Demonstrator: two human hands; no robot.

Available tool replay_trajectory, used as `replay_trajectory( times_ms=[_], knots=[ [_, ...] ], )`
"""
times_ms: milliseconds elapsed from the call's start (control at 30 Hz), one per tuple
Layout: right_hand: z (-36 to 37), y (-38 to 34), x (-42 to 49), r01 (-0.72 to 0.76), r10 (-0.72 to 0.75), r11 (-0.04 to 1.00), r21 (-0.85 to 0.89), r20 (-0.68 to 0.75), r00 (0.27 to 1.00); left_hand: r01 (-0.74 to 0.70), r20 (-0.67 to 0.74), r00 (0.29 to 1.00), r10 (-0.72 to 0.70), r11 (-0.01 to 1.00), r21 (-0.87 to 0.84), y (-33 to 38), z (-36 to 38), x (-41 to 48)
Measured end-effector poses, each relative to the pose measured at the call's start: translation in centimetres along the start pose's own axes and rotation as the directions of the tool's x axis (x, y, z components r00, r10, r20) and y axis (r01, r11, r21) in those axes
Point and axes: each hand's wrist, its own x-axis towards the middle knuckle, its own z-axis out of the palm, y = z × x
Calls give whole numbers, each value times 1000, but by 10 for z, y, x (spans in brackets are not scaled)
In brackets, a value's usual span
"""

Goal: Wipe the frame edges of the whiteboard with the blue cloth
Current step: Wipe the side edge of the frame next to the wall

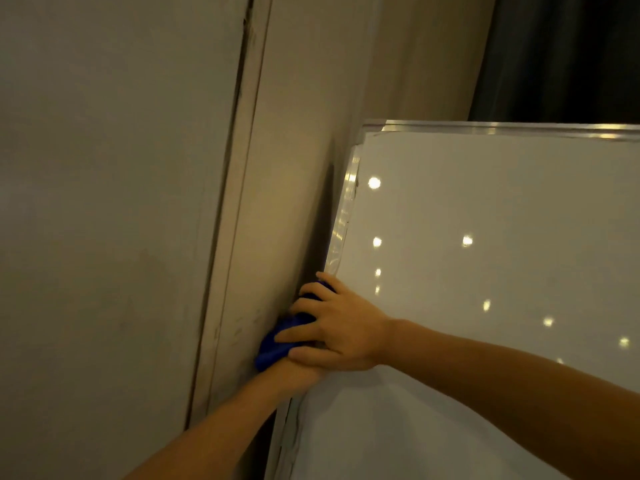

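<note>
The right hand (341, 332) lies with fingers spread over the blue cloth (273, 348), pressing it on the whiteboard (485, 271) frame's left edge (346, 206), beside the wall (294, 202). The left hand (294, 374) sits underneath, mostly hidden; its grip cannot be told.

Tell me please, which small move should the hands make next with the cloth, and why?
Probably slide the blue cloth upward along the left frame edge. The right hand presses it on that edge partway up, and a long stretch of frame runs above it to the top corner.
</note>
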Motion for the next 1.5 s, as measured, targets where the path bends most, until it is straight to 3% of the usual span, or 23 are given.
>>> replay_trajectory(
  times_ms=[167,300,333,433,500,667,800,833,900,1000,1033,1167,1233,1333,1400,1500],
  knots=[
    [-21,36,12,42,-32,965,-259,41,999,-16,104,994,35,983,-183,14,-5,-4],
    [-36,49,31,-235,229,931,-280,-56,972,89,88,993,-73,977,-194,10,-3,4],
    [-30,41,30,-214,210,943,-254,-42,977,60,66,997,-48,981,-186,12,-3,3],
    [0,18,14,38,-38,969,-243,4,999,-53,8,998,54,994,-98,12,-1,-2],
    [-10,38,9,62,-59,957,-283,17,998,-90,37,995,92,994,-59,10,2,-2],
    [-48,97,22,-262,239,909,-324,-107,965,143,26,990,-141,987,-76,8,8,7],
    [-13,65,11,75,-79,950,-304,0,997,44,29,999,-42,998,-42,13,6,8],
    [-17,71,10,112,-109,935,-337,28,994,78,28,997,-77,996,-50,12,6,9],
    [-40,102,21,-28,26,917,-398,-11,1000,175,12,985,-175,981,-82,10,7,11],
    [-63,128,33,-260,256,869,-422,-67,964,227,-24,972,-232,965,-131,9,10,11],
    [-55,119,33,-227,238,884,-409,-23,971,233,-36,970,-240,962,-139,10,10,10],
    [-13,69,8,124,-78,930,-347,145,986,177,-122,975,-186,981,-80,15,13,6],
    [-33,101,15,65,-20,892,-447,103,994,140,-183,972,-148,988,-57,26,18,8],
    [-67,150,21,-255,273,851,-458,-28,961,54,-324,946,-28,996,72,46,25,16],
    [-59,145,16,-231,251,879,-417,-6,968,41,-401,915,39,981,189,59,34,21],
    [-42,121,7,-61,110,919,-389,105,988,141,-433,901,-28,963,229,73,44,28]
  ],
)
